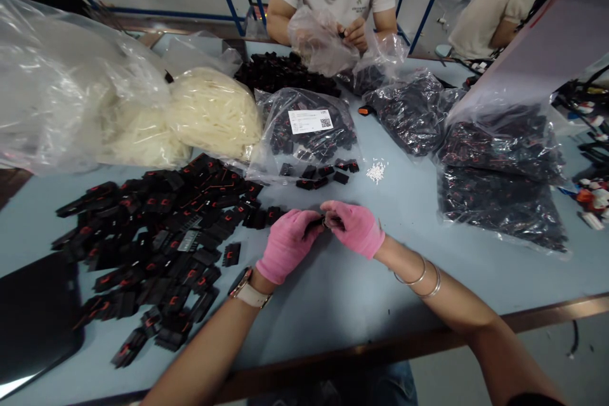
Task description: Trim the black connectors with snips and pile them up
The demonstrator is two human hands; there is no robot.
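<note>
Both of my hands wear pink gloves and meet above the middle of the blue-grey table (333, 304). My left hand (290, 242) is closed around a small dark part, mostly hidden by the fingers, that looks like one of the black connector housings. My right hand (354, 228) pinches at the same part from the other side. A large heap of black connector housings (185, 235) with red clips spreads to the left of my hands. Just beyond them lie several loose black housings (328, 174) and a little pile of small white pins (375, 170).
Clear bags of black parts (309, 139) stand behind and at the right (504, 196). Bags of cream-coloured strips (214, 111) fill the back left. A dark flat panel (38, 317) lies at the left edge. Across the table, a co-worker (333, 6) handles a plastic bag.
</note>
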